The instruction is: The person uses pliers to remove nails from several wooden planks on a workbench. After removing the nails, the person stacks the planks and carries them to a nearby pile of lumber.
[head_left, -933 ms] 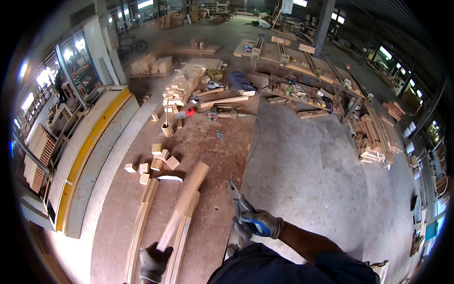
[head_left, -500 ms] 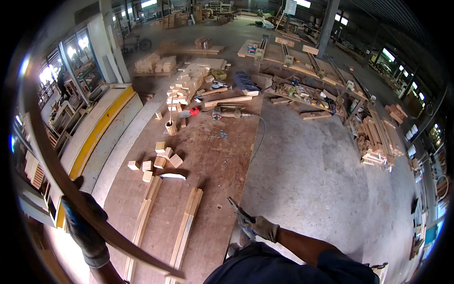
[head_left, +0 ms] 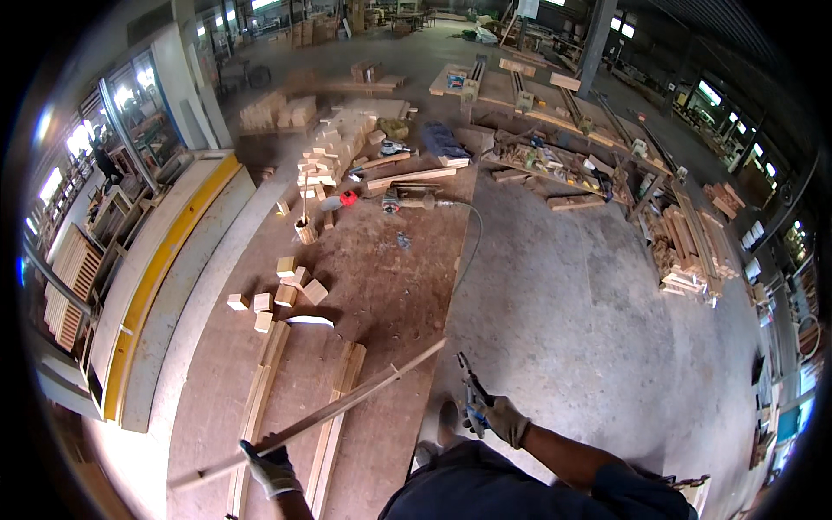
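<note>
The fingers of the gloved left hand (head_left: 274, 472) are closed around a long, thin wooden strip (head_left: 355, 396), gripping it toward its near end. The strip slants up and to the right, over the front part of the worktop (head_left: 381, 277), its far tip reaching about the worktop's right edge. A small, thin projection stands out from it near that tip; it could be a nail, though it is too small to be sure. The gloved right hand (head_left: 504, 420) is wrapped around the handles of a pair of pliers (head_left: 469, 378), held beyond the worktop's right edge with the nose pointing up and away; the strip and the pliers are apart.

Two lengths of stacked wooden bars lie lengthwise on the worktop: the left bars (head_left: 260, 390) and the right bars (head_left: 350, 368), with the strip crossing in front of the latter. Just beyond the left bars are a white curved piece (head_left: 309, 321) and a loose cluster of wooden blocks (head_left: 285, 295). Farther off stand a wooden cup (head_left: 306, 232) with a stick in it, a power tool (head_left: 412, 200) trailing a hose (head_left: 479, 234), and a dark blue cloth (head_left: 445, 141). The concrete floor (head_left: 572, 321) spreads to the right.
</note>
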A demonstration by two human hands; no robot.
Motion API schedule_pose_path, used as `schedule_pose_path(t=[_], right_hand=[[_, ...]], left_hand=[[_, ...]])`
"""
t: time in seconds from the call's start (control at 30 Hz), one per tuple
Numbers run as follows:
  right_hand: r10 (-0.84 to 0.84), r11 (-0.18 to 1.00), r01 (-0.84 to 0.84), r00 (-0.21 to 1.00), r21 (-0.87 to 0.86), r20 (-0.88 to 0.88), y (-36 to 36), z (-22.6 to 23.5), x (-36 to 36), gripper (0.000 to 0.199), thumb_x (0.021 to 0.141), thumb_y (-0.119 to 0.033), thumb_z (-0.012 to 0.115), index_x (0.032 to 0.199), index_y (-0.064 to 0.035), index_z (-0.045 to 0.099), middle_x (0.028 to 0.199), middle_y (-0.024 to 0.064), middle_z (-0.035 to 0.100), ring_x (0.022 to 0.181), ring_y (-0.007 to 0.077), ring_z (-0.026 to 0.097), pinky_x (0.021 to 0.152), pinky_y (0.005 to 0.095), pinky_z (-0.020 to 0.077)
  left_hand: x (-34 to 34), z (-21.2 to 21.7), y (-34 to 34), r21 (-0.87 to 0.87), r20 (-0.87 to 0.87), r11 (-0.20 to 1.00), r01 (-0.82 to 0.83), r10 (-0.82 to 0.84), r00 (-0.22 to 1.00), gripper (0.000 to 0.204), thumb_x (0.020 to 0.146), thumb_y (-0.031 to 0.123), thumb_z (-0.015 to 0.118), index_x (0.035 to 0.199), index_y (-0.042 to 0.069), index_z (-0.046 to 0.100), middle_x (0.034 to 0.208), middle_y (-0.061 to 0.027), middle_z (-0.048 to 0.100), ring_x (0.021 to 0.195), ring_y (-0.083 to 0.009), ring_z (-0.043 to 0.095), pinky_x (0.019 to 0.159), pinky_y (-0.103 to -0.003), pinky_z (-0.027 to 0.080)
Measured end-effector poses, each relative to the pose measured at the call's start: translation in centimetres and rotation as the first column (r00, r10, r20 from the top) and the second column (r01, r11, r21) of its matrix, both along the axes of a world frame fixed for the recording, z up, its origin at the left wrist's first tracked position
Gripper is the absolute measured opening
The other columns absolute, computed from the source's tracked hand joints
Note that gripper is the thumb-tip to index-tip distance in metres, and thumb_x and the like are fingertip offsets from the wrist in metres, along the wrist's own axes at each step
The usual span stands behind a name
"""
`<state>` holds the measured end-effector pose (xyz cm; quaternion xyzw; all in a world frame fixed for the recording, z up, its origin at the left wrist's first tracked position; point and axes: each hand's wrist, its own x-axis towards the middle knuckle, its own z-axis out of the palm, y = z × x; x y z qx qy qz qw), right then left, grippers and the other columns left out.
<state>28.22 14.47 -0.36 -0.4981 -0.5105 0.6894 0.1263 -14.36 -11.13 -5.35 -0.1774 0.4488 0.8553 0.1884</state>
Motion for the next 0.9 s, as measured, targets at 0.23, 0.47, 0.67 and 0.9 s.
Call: schedule_pose_path(t=[0.23, 0.47, 0.67, 0.9], right_hand=[[0.125, 0.988, -0.134, 0.986, 0.082, 0.113, -0.9, -5.3, -1.2, 0.034, 0.103, -0.027, 0.062, 0.108, 0.0057, 0.071, 0.098, 0.0112, 0.075, 0.086, 0.0167, 0.071, 0.075, 0.0335, 0.0572], [0.149, 0.988, -0.149, 0.989, -0.031, -0.002, -1.7, -3.3, -0.4, 0.037, 0.102, -0.030, 0.062, 0.111, 0.0043, 0.070, 0.094, 0.0125, 0.075, 0.081, 0.0194, 0.071, 0.072, 0.0337, 0.0581], [0.181, 0.982, -0.179, 0.983, -0.060, 0.038, -0.4, -4.0, -2.6, 0.035, 0.103, -0.027, 0.061, 0.110, 0.0063, 0.067, 0.095, 0.0144, 0.075, 0.083, 0.0217, 0.074, 0.073, 0.0347, 0.0592], [0.228, 0.974, -0.227, 0.970, -0.026, 0.081, 2.4, -12.7, -4.4, 0.024, 0.101, -0.020, 0.063, 0.103, 0.0036, 0.067, 0.087, 0.0135, 0.073, 0.072, 0.0227, 0.073, 0.063, 0.0367, 0.0586]], left_hand=[[1.5, -7.9, -6.5, -0.015, 0.126, 0.995, 0.096, -0.094, 0.988, 0.043, 0.095, 0.053, 0.069, 0.096, 0.010, 0.069, 0.096, -0.0064, 0.073, 0.084, -0.0213, 0.071, 0.070, -0.028, 0.057], [1.2, -6.7, -8.9, -0.005, 0.500, 0.920, 0.393, -0.338, 0.798, 0.041, 0.097, 0.050, 0.067, 0.074, 0.019, 0.054, 0.049, 0.0041, 0.035, 0.040, -0.0137, 0.036, 0.037, -0.029, 0.036], [4.6, -1.7, -5.8, -0.773, 0.366, 0.350, 0.529, -0.436, 0.822, 0.038, 0.093, 0.047, 0.073, 0.085, 0.010, 0.071, 0.051, -0.0023, 0.049, 0.041, -0.0143, 0.048, 0.039, -0.034, 0.038], [3.5, -0.2, 2.6, -0.949, -0.023, -0.013, -0.315, -0.994, 0.110, 0.062, 0.080, 0.049, 0.081, 0.126, 0.009, 0.067, 0.108, -0.0192, 0.072, 0.105, -0.0418, 0.066, 0.090, -0.050, 0.053]])
